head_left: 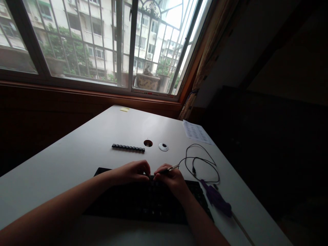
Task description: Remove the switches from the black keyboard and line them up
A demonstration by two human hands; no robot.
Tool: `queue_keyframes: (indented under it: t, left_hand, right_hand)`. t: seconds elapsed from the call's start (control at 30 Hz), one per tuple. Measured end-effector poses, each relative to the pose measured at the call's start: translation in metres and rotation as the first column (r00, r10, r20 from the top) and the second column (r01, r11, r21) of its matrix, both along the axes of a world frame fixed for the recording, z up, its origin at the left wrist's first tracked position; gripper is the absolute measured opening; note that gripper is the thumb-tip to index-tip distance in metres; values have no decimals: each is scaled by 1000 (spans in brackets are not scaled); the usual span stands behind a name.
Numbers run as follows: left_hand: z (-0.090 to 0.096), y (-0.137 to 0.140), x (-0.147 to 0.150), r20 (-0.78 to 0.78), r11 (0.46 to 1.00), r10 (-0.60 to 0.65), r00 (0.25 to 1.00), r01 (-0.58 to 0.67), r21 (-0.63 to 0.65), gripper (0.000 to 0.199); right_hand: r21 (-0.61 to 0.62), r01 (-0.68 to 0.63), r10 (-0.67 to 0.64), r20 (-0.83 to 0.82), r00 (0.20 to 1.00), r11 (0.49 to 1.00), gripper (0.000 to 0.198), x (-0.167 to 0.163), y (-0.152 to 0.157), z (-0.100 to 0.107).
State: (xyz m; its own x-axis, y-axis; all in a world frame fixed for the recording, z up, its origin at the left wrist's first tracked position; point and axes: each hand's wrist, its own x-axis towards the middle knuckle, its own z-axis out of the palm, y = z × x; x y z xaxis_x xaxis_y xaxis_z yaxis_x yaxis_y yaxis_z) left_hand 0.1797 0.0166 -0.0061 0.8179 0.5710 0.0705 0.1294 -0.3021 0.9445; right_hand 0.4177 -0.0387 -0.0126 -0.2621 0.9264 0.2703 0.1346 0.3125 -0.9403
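A black keyboard [123,201] lies on the white desk in front of me, its keys hard to make out in the dim light. My left hand [134,171] is closed at the keyboard's far edge, thumb and fingertips together around something small that they mostly hide. Right beside it, my right hand [172,179] grips a slim dark tool [173,167] with a light metallic end pointing up to the right. Its fingertips meet the keyboard near those of my left hand. Beyond the hands, a row of several black keycaps [128,148] stands on the desk.
The white desk [84,147] has a round hole [148,143] with a white cover [163,147] beside it. A coiled black cable [202,159] and a purple brush-like object [217,200] lie right of the keyboard. Printed paper [197,132] and yellow sticky notes [124,109] lie farther back.
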Motion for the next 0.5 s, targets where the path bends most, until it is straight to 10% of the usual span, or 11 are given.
queue_keyframes:
  t: [0.5]
  left_hand:
    - [-15, 7, 0, 28, 1000, 21, 999, -21, -11, 30]
  right_hand:
    - [16, 22, -23, 76, 997, 1000, 12, 0, 0, -1]
